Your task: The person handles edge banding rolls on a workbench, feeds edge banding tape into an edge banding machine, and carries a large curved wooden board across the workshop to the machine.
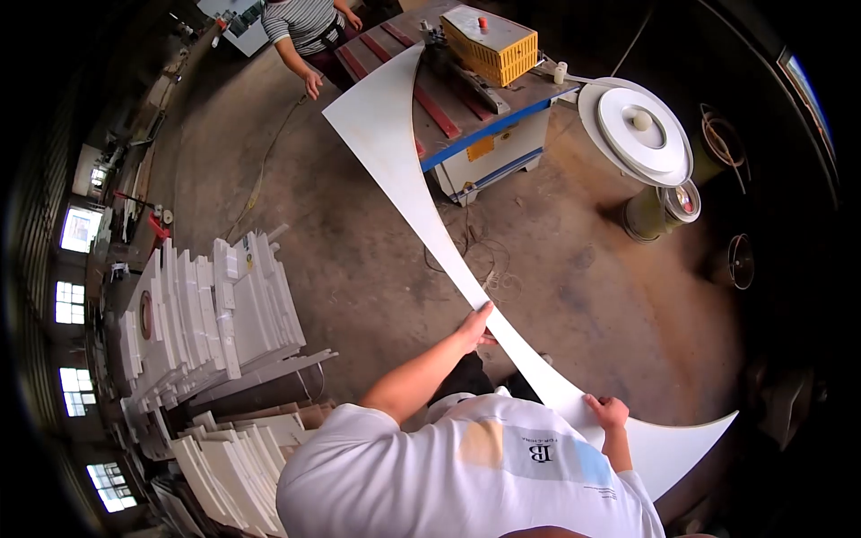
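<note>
A long white board [439, 224] with one deeply curved edge runs from the machine table at the top down past my body to the lower right. My left hand [475, 327] is closed on its narrow middle, the thumb on top and the fingers beneath. Farther right, my right hand [608, 411] grips the board near its wider lower end, with the thumb over the face. The far, wide end of the board lies over the corner of the machine table [529, 109], beside a yellow slotted guard [489, 45].
Another person [309, 36] stands beyond the table, one hand lowered near the board's far end. Stacks of white panels [211, 314] are at left. Round white discs [639, 130] and a drum [650, 215] stand at right. A loose cable [484, 260] lies on the floor.
</note>
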The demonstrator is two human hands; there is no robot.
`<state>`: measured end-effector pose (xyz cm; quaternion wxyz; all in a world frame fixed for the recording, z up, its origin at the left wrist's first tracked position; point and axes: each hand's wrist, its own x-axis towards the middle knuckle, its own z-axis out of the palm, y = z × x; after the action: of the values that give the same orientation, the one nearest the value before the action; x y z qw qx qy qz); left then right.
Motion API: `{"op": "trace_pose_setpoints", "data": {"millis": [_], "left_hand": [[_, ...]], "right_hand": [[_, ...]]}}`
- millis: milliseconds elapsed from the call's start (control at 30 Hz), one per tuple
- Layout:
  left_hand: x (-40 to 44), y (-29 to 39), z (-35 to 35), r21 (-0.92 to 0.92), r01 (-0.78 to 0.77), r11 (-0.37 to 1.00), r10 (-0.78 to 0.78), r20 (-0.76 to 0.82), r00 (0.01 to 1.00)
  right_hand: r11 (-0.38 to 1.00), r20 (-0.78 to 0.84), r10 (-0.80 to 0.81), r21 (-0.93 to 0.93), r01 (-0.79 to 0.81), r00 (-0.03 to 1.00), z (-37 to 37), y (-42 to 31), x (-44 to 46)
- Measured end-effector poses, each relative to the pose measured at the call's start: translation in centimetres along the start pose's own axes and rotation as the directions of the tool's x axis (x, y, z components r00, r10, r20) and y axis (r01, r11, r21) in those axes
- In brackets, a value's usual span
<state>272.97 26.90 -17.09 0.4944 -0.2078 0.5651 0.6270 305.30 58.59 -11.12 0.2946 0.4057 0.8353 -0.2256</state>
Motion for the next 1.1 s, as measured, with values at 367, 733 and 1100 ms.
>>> {"op": "trace_pose_setpoints", "data": {"millis": [367, 733, 1100], "left_hand": [[2.4, 6.3, -9.2, 0.351, 0.019, 0.936, -0.018, -0.007, 1.000], [4.1, 18.9, -11.4, 0.896, 0.202, 0.395, 0.189, -0.294, 0.937], [13.1, 27.7, -16.8, 0.638, -0.226, 0.736, 0.312, -0.024, 0.950]], "right_hand": [[0.997, 0.034, 0.053, 0.051, -0.055, 0.998, 3.9, -10.4, -2.1], [0.995, -0.053, 0.031, 0.095, -0.026, 0.998, 4.7, -18.7, 0.9], [0.978, -0.017, 0.157, 0.138, -0.153, 0.987, 1.8, -29.1, 7.6]]}}
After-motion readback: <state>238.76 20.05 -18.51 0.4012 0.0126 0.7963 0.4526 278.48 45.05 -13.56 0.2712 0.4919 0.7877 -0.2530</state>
